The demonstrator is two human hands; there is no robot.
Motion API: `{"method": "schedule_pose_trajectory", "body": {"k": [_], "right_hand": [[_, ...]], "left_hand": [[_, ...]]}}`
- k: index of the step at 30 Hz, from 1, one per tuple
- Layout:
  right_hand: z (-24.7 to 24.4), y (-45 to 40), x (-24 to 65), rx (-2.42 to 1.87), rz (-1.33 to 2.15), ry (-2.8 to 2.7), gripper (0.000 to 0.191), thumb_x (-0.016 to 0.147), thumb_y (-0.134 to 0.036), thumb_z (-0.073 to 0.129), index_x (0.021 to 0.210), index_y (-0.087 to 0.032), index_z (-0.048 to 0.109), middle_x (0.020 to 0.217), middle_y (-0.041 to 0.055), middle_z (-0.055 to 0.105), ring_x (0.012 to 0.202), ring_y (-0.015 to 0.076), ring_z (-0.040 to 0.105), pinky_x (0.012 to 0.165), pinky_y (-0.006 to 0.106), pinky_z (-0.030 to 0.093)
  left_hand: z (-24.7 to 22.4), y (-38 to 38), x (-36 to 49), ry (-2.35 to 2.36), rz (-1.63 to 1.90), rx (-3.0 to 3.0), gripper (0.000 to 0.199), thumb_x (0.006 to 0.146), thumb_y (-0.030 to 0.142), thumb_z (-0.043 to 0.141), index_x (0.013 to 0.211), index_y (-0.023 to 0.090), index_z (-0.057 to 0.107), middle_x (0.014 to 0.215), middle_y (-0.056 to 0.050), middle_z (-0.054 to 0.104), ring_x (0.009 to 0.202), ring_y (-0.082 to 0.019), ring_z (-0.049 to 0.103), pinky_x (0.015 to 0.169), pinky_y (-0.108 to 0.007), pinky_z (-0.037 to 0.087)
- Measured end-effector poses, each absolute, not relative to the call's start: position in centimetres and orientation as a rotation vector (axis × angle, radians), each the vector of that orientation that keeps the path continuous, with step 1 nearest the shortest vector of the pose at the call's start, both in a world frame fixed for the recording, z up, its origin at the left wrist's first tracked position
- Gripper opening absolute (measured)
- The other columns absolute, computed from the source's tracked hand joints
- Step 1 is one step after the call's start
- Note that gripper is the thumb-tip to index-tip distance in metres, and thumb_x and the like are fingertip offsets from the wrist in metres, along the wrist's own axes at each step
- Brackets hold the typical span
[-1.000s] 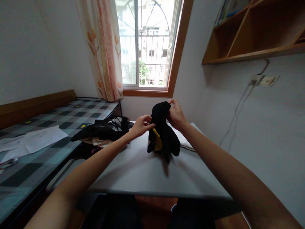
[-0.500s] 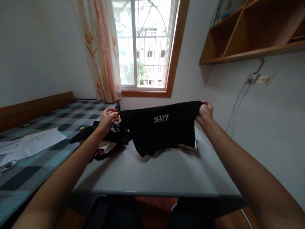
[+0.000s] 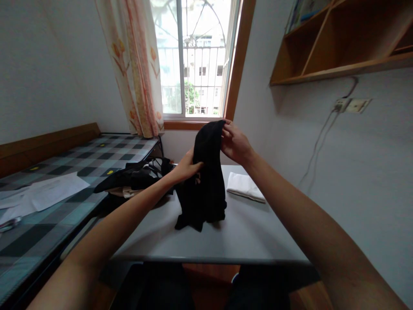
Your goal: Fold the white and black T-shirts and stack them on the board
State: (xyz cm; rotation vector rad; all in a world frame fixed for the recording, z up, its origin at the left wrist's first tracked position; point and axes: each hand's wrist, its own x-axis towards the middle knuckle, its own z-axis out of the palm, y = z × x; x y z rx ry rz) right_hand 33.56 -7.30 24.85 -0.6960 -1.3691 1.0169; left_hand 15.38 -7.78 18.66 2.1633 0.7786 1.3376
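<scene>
A black cloth garment (image 3: 211, 181) with pale lettering hangs between my hands, its lower edge near the white table (image 3: 206, 245). My right hand (image 3: 235, 142) pinches its top edge at the right. My left hand (image 3: 187, 167) grips its left side, lower down, thumb across the front. The garment is bunched narrow, so most of the lettering is hidden in folds. Behind my right forearm lies a folded white cloth (image 3: 245, 187) on the table. Left of the garment is a pile of dark clothes (image 3: 138, 176), partly behind my left forearm.
A bed with a checked cover (image 3: 61, 172) stands along the left, with white papers (image 3: 48, 193) on it. A wooden shelf (image 3: 342, 73) and a socket with cables (image 3: 342, 104) are on the right wall. Ahead is a curtained window (image 3: 203, 64).
My hands have come together from wide apart, and the black garment has gone from stretched out sideways to bunched and hanging. The folded white cloth now shows.
</scene>
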Motion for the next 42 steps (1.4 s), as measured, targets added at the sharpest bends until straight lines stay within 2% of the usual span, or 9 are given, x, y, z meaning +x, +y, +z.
{"method": "schedule_pose_trajectory", "body": {"k": [8, 12, 14, 17, 22, 25, 29, 33, 42], "right_hand": [[18.1, -4.4, 43.6, -1.413, 0.955, -1.404, 0.026, 0.075, -0.032, 0.071, 0.092, -0.019, 0.057, 0.093, 0.0092, 0.067, 0.078, 0.0170, 0.065, 0.072, 0.034, 0.055], [13.4, -4.4, 47.5, -1.916, 0.803, -1.801, 0.046, 0.067, -0.047, 0.076, 0.101, -0.017, 0.065, 0.111, 0.0172, 0.065, 0.099, 0.0266, 0.063, 0.083, 0.041, 0.052], [11.5, -4.6, 48.3, -2.050, 0.724, -2.072, 0.059, 0.060, -0.046, 0.079, 0.109, -0.018, 0.065, 0.123, 0.0179, 0.061, 0.114, 0.0314, 0.057, 0.093, 0.043, 0.047], [9.6, -4.7, 48.4, -2.164, 0.621, -2.223, 0.071, 0.043, -0.035, 0.086, 0.110, -0.018, 0.066, 0.127, 0.0180, 0.058, 0.117, 0.0371, 0.054, 0.094, 0.045, 0.045], [9.3, -3.8, 48.0, -1.886, 0.558, -1.942, 0.026, 0.053, -0.037, 0.081, 0.072, -0.023, 0.068, 0.080, 0.0093, 0.071, 0.083, 0.0296, 0.065, 0.072, 0.036, 0.049], [11.1, -3.2, 48.1, -1.824, 0.502, -1.877, 0.024, 0.068, -0.045, 0.070, 0.064, -0.023, 0.062, 0.067, 0.0065, 0.067, 0.076, 0.0251, 0.064, 0.067, 0.032, 0.047], [14.5, -3.6, 47.1, -1.594, 0.684, -1.537, 0.034, 0.078, -0.052, 0.062, 0.069, -0.019, 0.060, 0.065, 0.0050, 0.065, 0.062, 0.0200, 0.061, 0.056, 0.029, 0.047], [17.9, -4.9, 43.4, -1.165, 1.005, -1.230, 0.030, 0.078, -0.049, 0.066, 0.082, -0.019, 0.062, 0.066, 0.0008, 0.064, 0.054, 0.0154, 0.058, 0.050, 0.027, 0.048], [21.6, -7.1, 37.1, -0.834, 1.072, -1.224, 0.021, 0.084, -0.042, 0.063, 0.095, -0.025, 0.064, 0.079, -0.0016, 0.068, 0.076, 0.0164, 0.066, 0.067, 0.029, 0.056]], "left_hand": [[26.3, -7.0, 2.6, 1.410, 2.116, 2.371, 0.050, 0.082, 0.007, 0.042, 0.131, 0.015, 0.054, 0.130, -0.003, 0.056, 0.123, -0.021, 0.045, 0.111, -0.040, 0.029], [23.2, -5.8, -2.0, 2.199, 1.438, 2.489, 0.040, 0.086, 0.023, 0.047, 0.124, 0.021, 0.061, 0.137, -0.009, 0.044, 0.128, -0.030, 0.038, 0.106, -0.048, 0.029], [20.0, -4.8, -3.0, 2.194, 0.854, 2.634, 0.037, 0.079, 0.042, 0.059, 0.106, 0.019, 0.067, 0.138, -0.011, 0.044, 0.132, -0.036, 0.032, 0.106, -0.051, 0.026], [15.3, -3.5, -3.4, 1.932, 0.302, 2.520, 0.054, 0.075, 0.063, 0.055, 0.107, 0.020, 0.064, 0.124, -0.011, 0.057, 0.119, -0.033, 0.048, 0.101, -0.045, 0.033], [12.2, -2.1, -3.2, 2.015, 0.332, 2.517, 0.067, 0.075, 0.064, 0.053, 0.127, 0.021, 0.050, 0.129, -0.015, 0.056, 0.122, -0.033, 0.047, 0.104, -0.048, 0.028], [12.7, -1.7, -2.4, 2.110, 0.403, 2.581, 0.066, 0.077, 0.057, 0.056, 0.131, 0.020, 0.049, 0.136, -0.019, 0.048, 0.127, -0.035, 0.041, 0.106, -0.056, 0.021], [13.9, -2.2, 1.2, 1.896, 0.814, 2.678, 0.056, 0.077, 0.049, 0.061, 0.126, 0.022, 0.055, 0.140, -0.015, 0.044, 0.134, -0.036, 0.032, 0.109, -0.058, 0.016], [14.7, -3.7, 7.9, 1.203, 0.949, 2.421, 0.034, 0.083, 0.043, 0.057, 0.104, 0.019, 0.065, 0.106, -0.011, 0.064, 0.101, -0.024, 0.060, 0.093, -0.044, 0.045], [15.6, -6.2, 15.9, 0.668, 1.034, 1.771, 0.051, 0.063, 0.025, 0.080, 0.108, 0.014, 0.059, 0.079, -0.001, 0.065, 0.070, -0.014, 0.065, 0.067, -0.028, 0.053]]}}
